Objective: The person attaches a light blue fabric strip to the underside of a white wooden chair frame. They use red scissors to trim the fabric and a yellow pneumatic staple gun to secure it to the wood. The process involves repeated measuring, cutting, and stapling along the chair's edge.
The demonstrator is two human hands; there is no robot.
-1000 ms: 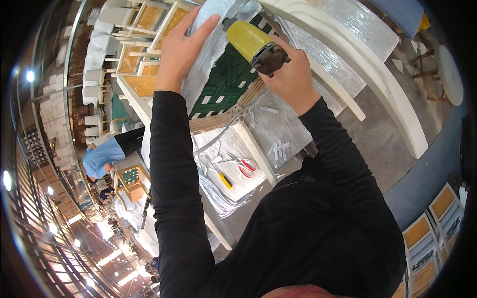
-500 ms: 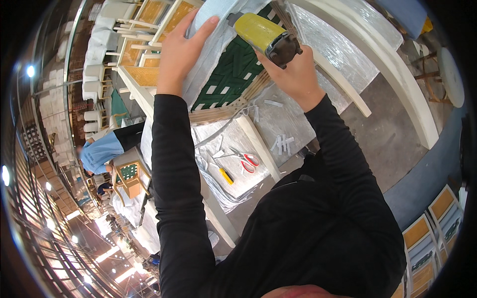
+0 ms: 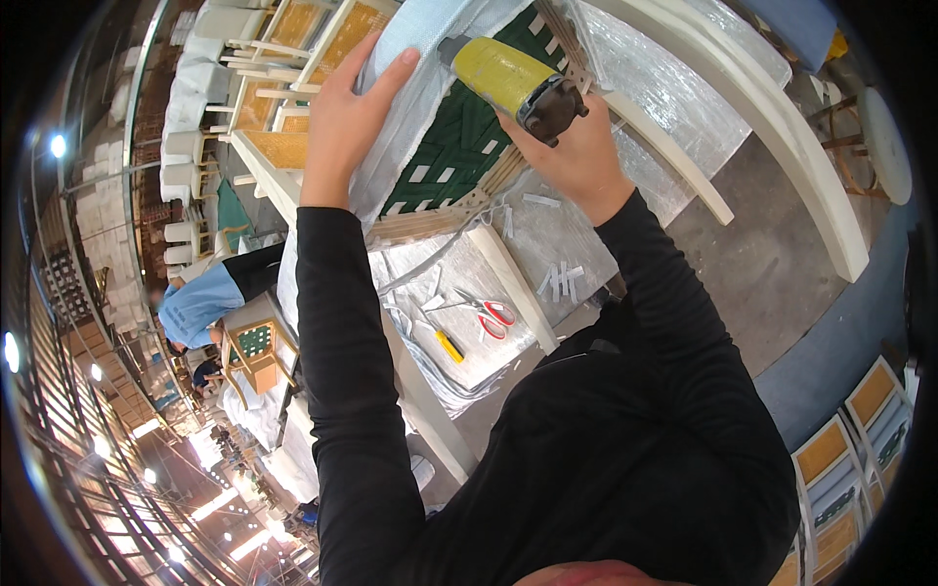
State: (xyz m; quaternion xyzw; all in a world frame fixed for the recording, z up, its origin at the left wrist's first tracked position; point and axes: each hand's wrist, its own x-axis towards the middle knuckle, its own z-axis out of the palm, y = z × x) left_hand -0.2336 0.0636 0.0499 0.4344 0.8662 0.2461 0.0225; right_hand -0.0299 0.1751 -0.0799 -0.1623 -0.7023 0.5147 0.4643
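Note:
A yellow-green pneumatic staple gun (image 3: pixel 503 78) is gripped in my right hand (image 3: pixel 576 161), its dark back end towards me. The gun's nose meets or hovers over the edge of pale blue fabric (image 3: pixel 415 103); contact cannot be made out. My left hand (image 3: pixel 347 122) holds that fabric where it wraps over the seat's edge, thumb on one side and fingers on the other. Dark green woven webbing (image 3: pixel 459 146) spans the wooden chair frame (image 3: pixel 420 227) beside the fabric. The gun's handle is mostly hidden behind its body and my hand.
Red-handled scissors (image 3: pixel 495 317) and a yellow-handled tool (image 3: pixel 448 346) lie on the plastic-covered surface below. Several white strips (image 3: pixel 560 280) lie nearby. A curved pale wooden leg (image 3: pixel 782 127) arches at right. A co-worker in a blue shirt (image 3: pixel 200 305) bends at left, near stacked chairs (image 3: pixel 269 93).
The staple gun and my right hand have shifted slightly left and down. My left hand has slid a little down and left along the fabric.

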